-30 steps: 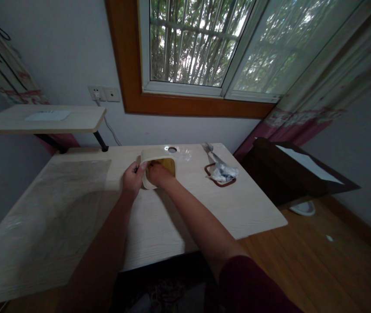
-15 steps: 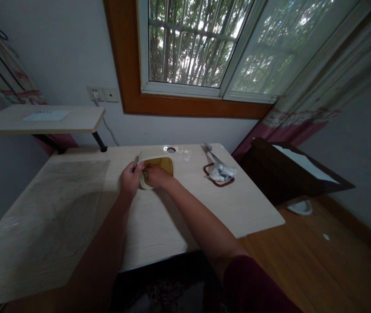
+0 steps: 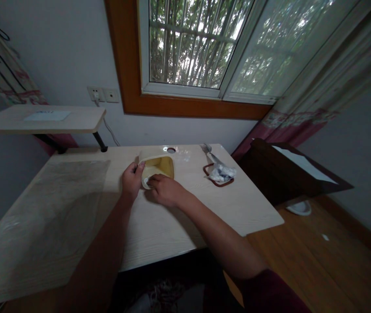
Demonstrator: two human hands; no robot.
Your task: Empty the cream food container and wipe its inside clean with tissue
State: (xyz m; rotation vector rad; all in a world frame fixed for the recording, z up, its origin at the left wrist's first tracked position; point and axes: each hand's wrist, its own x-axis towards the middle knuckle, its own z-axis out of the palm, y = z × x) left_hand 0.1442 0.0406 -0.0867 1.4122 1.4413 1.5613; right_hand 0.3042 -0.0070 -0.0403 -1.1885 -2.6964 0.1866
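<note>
A small container (image 3: 167, 165) with a yellowish inside and a pale rim stands tilted on the light wooden table (image 3: 205, 213). My left hand (image 3: 131, 180) grips its left side, thumb over the rim. At its near edge is my right hand (image 3: 164, 188), fingers curled together over the rim; a small whitish bit shows at the fingertips, too small to name. To the right lies a brown-red rounded frame (image 3: 220, 184) with a crumpled clear plastic bag (image 3: 222, 172) on it. A metal utensil (image 3: 207, 148) sticks out beyond the bag.
A transparent sheet (image 3: 58, 208) covers the table's left part. At the back left stands a raised shelf (image 3: 84, 119) on black legs. A dark brown piece of furniture (image 3: 279, 174) with a paper on top is beyond the table's right edge.
My right hand has come out from inside the container towards its near rim, so more of the inside shows. My left hand keeps its hold.
</note>
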